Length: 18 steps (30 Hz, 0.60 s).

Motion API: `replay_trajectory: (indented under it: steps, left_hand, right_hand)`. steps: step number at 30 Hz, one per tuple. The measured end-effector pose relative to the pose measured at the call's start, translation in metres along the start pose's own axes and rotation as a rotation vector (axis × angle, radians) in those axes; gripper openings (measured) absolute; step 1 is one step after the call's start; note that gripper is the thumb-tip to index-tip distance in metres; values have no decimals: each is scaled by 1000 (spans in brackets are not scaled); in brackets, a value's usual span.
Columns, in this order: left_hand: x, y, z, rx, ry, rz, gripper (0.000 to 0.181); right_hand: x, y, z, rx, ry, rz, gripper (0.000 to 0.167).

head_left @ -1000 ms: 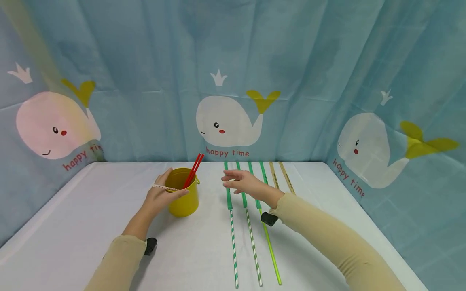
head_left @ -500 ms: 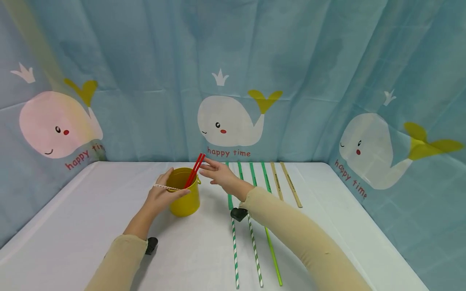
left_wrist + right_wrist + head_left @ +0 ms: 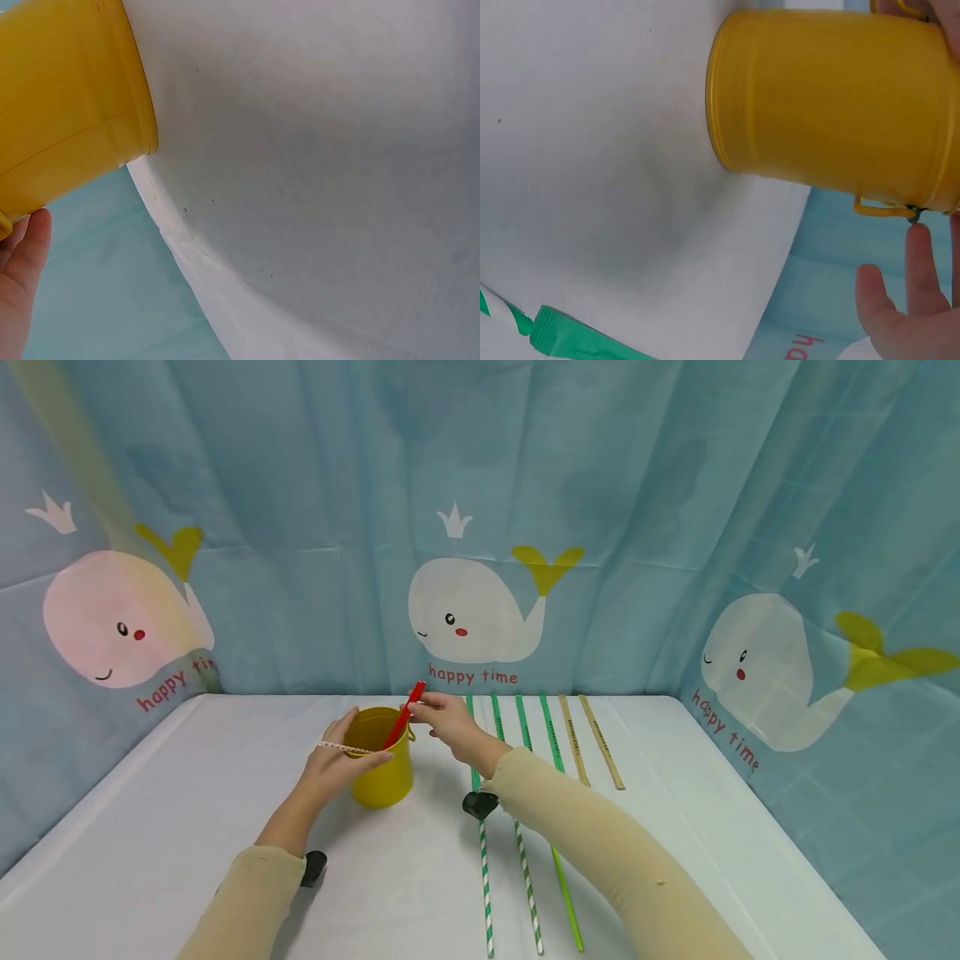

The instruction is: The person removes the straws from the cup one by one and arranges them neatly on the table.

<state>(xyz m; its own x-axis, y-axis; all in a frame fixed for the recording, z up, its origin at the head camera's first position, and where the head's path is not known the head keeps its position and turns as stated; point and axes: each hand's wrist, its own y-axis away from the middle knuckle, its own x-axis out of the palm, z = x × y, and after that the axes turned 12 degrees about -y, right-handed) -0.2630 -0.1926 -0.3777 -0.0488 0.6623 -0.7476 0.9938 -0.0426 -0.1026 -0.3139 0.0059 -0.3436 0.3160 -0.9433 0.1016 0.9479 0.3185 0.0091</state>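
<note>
In the head view a yellow bucket stands upright on the white table. My left hand grips its left side, thumb along the front and fingers round the far side. A thin, dotted white strip crosses between this hand and the rim. Two red straws lean out of the bucket to the right. My right hand pinches them near their upper ends with thumb and index finger. In the right wrist view, other fingers stretch beside the bucket's handle joint. The straws' lower ends are hidden inside the bucket.
Right of the bucket lie green paper-wrapped strips, with green-and-white striped straws and a lime-green straw nearer me. Two brown wrapped strips lie further right. A blue whale-print curtain hangs behind and beside the table.
My right hand has moved left from above the green wrapped strips to the red straws and now pinches them; the straws have drawn together. The left hand stays on the bucket.
</note>
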Motion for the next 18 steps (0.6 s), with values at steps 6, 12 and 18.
replay_trajectory:
  steps: [6, 12, 18]
  left_hand:
    - [-1, 1, 0, -8, -4, -1, 106]
    - [-1, 1, 1, 1, -1, -1, 106]
    - [0, -1, 2, 10, 7, -4, 105]
  right_hand:
    - [-3, 1, 4, -41, 13, -53, 25]
    - [-11, 7, 14, -84, -17, -90, 27]
    - [-25, 16, 26, -145, -81, -91, 27]
